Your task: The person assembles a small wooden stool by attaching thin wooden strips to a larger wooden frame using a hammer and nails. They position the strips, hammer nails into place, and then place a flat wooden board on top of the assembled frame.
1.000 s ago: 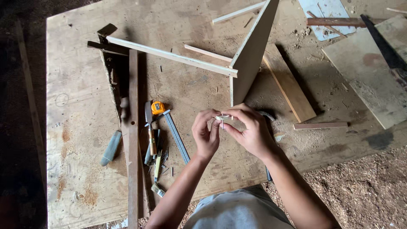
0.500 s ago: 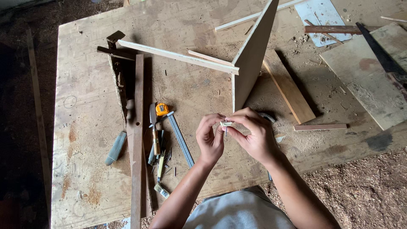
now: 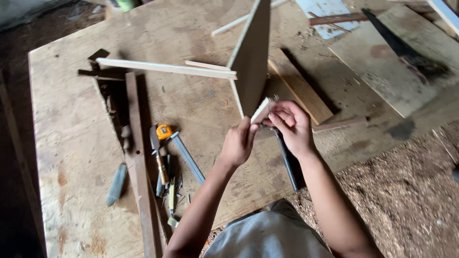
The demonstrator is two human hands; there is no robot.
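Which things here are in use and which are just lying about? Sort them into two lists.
In use:
left hand
right hand
small pale wood strip, pinched between both hands
upright triangular panel, just behind it

Lying about:
tape measure
chisel
handsaw
black-handled tool
long plank

The right hand (image 3: 290, 125) hides the hammer (image 3: 289, 165) head; the saw (image 3: 399, 45) handle is blurred.

Two hands up: left hand (image 3: 239, 143), right hand (image 3: 289, 125). One small wood strip (image 3: 261, 110), one tape measure (image 3: 164, 131), one handsaw (image 3: 401, 45), one upright board (image 3: 252, 59).
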